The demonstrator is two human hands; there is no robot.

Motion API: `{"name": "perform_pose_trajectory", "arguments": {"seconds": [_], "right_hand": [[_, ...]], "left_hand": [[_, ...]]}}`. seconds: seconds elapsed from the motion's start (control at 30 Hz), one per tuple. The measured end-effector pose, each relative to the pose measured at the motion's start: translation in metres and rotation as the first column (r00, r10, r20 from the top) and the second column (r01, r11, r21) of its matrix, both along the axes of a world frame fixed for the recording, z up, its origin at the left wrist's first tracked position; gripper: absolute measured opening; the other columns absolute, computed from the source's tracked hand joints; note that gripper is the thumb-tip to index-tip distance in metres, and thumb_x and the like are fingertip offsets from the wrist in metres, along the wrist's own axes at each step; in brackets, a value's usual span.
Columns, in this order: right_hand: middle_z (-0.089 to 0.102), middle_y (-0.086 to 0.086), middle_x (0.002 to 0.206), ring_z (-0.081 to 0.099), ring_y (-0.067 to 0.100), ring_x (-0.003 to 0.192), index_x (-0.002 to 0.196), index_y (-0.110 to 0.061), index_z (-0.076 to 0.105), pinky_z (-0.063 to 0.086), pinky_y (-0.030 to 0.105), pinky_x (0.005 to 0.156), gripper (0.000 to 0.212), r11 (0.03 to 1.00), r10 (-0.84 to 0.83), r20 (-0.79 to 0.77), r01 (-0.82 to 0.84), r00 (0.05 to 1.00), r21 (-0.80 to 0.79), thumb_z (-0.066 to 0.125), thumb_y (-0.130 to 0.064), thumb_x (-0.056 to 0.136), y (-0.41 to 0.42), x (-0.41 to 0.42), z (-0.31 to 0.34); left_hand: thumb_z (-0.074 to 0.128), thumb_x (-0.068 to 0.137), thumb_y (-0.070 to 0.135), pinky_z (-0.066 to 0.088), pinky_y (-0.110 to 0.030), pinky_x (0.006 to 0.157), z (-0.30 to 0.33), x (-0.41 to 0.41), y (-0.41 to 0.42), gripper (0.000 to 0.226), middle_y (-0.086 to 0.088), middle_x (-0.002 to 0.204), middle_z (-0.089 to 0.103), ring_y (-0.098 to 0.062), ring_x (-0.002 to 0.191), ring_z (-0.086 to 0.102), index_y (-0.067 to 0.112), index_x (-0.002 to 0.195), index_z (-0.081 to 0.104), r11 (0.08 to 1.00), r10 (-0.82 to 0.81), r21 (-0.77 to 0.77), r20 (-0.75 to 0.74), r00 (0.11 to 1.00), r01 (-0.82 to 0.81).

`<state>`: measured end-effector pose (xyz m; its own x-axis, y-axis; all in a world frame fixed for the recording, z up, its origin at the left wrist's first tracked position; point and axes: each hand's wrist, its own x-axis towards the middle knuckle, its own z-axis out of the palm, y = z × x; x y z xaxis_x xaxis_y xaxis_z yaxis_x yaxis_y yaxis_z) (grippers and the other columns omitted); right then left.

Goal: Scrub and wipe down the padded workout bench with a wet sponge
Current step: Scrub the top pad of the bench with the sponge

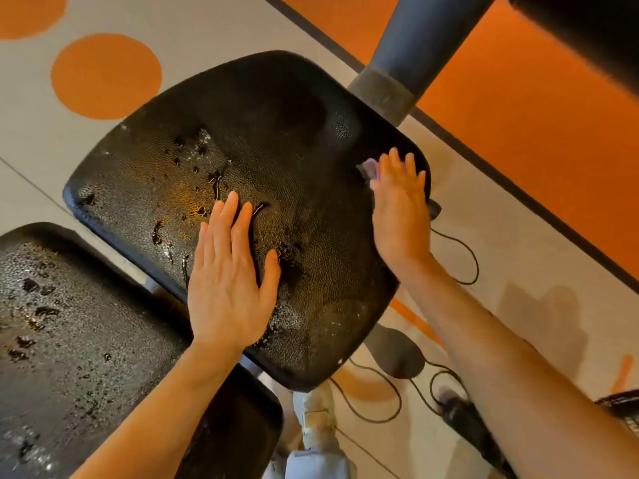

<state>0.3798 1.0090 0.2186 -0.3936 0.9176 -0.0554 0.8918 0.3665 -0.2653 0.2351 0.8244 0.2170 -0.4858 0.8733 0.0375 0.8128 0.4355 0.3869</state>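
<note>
**Two hands on a wet black bench pad, one pressing a sponge at its edge**

A black, textured, padded bench seat (262, 140) with rounded corners fills the middle of the view. It glistens, with water droplets and dark wet streaks across its left and centre. The left hand (228, 281) lies flat on the pad near its lower middle, fingers straight and slightly spread, grasping nothing. The right hand (397, 216) presses down at the pad's right edge, fingers extended over a small purple-and-grey sponge (369, 169); only a corner of the sponge shows past the fingertips.

Just beside the seat's lower left edge sits a second black padded section (69, 333), also beaded with water. A thick dark grey cylindrical post (411, 46) rises just past the seat's upper right corner. Thin black cables (463, 257) loop over the floor to the right of the pad and below it, near a dark oval base (401, 354). The floor (34, 108) is pale beige with orange circles, and a wide orange band (518, 108) runs along the right.
</note>
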Motion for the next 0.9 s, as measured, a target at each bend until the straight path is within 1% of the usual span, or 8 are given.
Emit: {"name": "perform_pose_trajectory", "arguments": {"seconds": [0.1,0.23,0.37,0.43,0.53,0.63,0.77,0.9], "right_hand": [[0.035,0.016,0.151,0.023,0.031,0.145,0.142,-0.005,0.039,0.023,0.048,0.117,0.042,1.000,-0.024,-0.078,0.025,0.997,0.013,0.036,-0.019,0.102,-0.077,0.004,0.004],[0.040,0.012,0.149,0.027,0.030,0.143,0.140,-0.008,0.044,0.023,0.045,0.116,0.046,0.963,0.267,-0.060,-0.268,0.962,-0.011,0.030,-0.023,0.099,-0.111,0.031,0.010],[0.032,0.016,0.153,0.020,0.032,0.145,0.142,-0.005,0.039,0.020,0.052,0.118,0.041,0.999,0.031,-0.079,-0.030,0.996,0.011,0.037,-0.014,0.102,-0.012,0.020,0.000],[0.030,0.014,0.154,0.016,0.029,0.147,0.144,-0.007,0.036,0.018,0.049,0.119,0.042,0.994,-0.103,-0.124,0.100,0.987,-0.033,0.035,-0.018,0.103,-0.039,0.016,-0.001],[0.042,0.016,0.147,0.030,0.034,0.141,0.140,-0.005,0.040,0.025,0.049,0.114,0.044,1.000,0.002,-0.190,-0.003,0.982,-0.005,0.036,-0.021,0.099,-0.140,0.023,0.008],[0.043,0.017,0.146,0.032,0.035,0.140,0.138,-0.002,0.044,0.025,0.051,0.113,0.046,0.992,0.120,-0.220,-0.127,0.968,-0.020,0.032,-0.024,0.099,-0.125,0.033,0.007],[0.030,0.013,0.155,0.016,0.029,0.147,0.144,-0.007,0.037,0.020,0.050,0.118,0.042,0.991,-0.136,-0.173,0.134,0.975,-0.022,0.033,-0.018,0.103,-0.040,0.022,0.000],[0.034,0.015,0.152,0.021,0.031,0.145,0.143,-0.006,0.038,0.023,0.049,0.117,0.045,0.989,-0.148,-0.268,0.148,0.952,-0.023,0.032,-0.022,0.102,-0.148,0.019,0.005]], "left_hand": [[0.040,0.099,0.039,0.013,-0.041,0.125,0.001,0.000,-0.001,0.063,-0.009,0.163,0.020,-0.025,0.152,0.015,0.008,0.152,0.027,1.000,-0.003,0.002,-0.012,1.000,0.003],[0.042,0.098,0.038,0.014,-0.041,0.124,0.001,0.002,0.001,0.063,-0.009,0.162,0.022,-0.025,0.152,0.017,0.007,0.152,0.028,1.000,-0.003,0.000,-0.017,1.000,0.003],[0.039,0.099,0.039,0.010,-0.039,0.125,0.001,0.002,0.000,0.063,-0.008,0.162,0.021,-0.025,0.152,0.016,0.008,0.152,0.027,1.000,-0.001,-0.005,-0.014,1.000,0.001],[0.039,0.099,0.039,0.012,-0.041,0.125,0.001,0.003,0.000,0.063,-0.009,0.162,0.021,-0.026,0.152,0.016,0.007,0.151,0.027,1.000,-0.005,0.002,-0.017,1.000,0.005],[0.039,0.099,0.039,0.014,-0.042,0.124,0.000,0.002,0.000,0.062,-0.009,0.162,0.021,-0.026,0.152,0.017,0.007,0.151,0.027,1.000,-0.002,0.013,-0.018,1.000,0.002],[0.036,0.100,0.041,0.012,-0.042,0.125,0.000,0.002,-0.001,0.062,-0.009,0.163,0.019,-0.025,0.152,0.014,0.008,0.152,0.025,1.000,-0.011,0.006,-0.014,1.000,0.011],[0.037,0.101,0.040,0.009,-0.039,0.125,-0.001,0.002,-0.001,0.062,-0.008,0.163,0.018,-0.024,0.153,0.012,0.008,0.152,0.023,1.000,-0.005,0.015,-0.024,1.000,0.005],[0.039,0.101,0.039,0.009,-0.038,0.124,-0.002,0.001,-0.001,0.061,-0.009,0.163,0.018,-0.025,0.152,0.012,0.008,0.152,0.023,1.000,-0.011,0.024,-0.025,1.000,0.012]]}}
